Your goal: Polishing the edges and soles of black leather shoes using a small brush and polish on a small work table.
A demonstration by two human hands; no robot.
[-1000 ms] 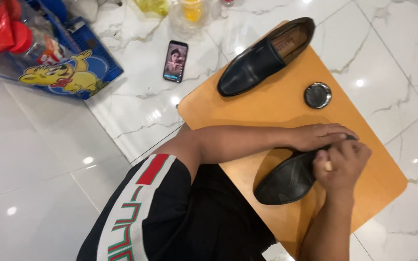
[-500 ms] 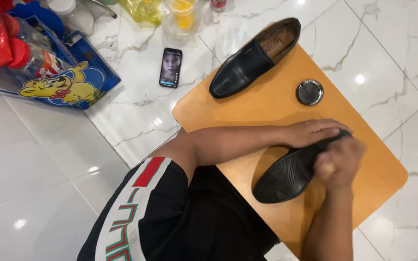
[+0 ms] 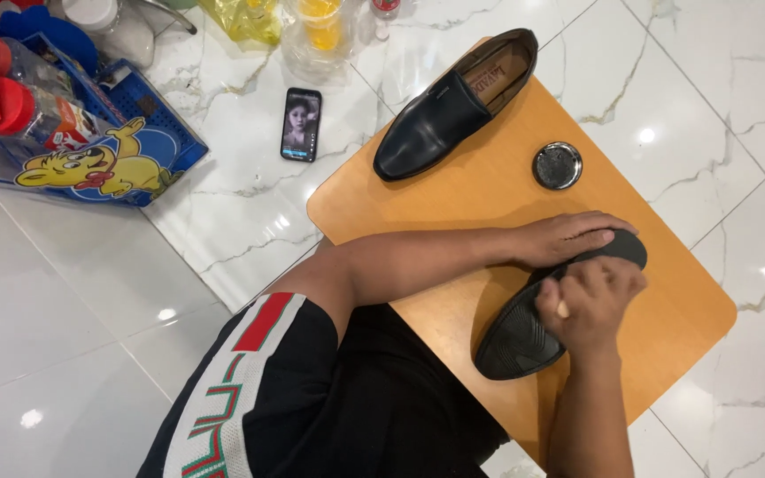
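Shoe [image 3: 524,332], black, lies on its side on the near right part of the orange wooden tabletop [image 3: 489,199], ribbed sole turned up toward the camera, toe end nearest the person. Left hand [image 3: 568,237] reaches across from the person's left and rests flat over the upper edge of this shoe near the heel end, fingers laid along it, pinning it down; grip is an open palm pressed on the shoe rather than a closed fist. Right hand [image 3: 591,301] sits on the shoe's middle, fingers curled together around a small pale object that only just shows between them; what the object is cannot be told. Both hands touch the shoe, and they touch or nearly touch each other.

Second black shoe [image 3: 453,106], upright, tan lining visible, lies at the far corner of the tabletop, well apart from the hands. Small round tin [image 3: 557,165], open, dark contents, stands between the two shoes toward the right edge.

Floor is white marble tile. Phone [image 3: 301,124], screen lit, lies on the floor just left of the tabletop. Blue plastic basket [image 3: 148,146] with a yellow cartoon figure stands further left, holding bottles.
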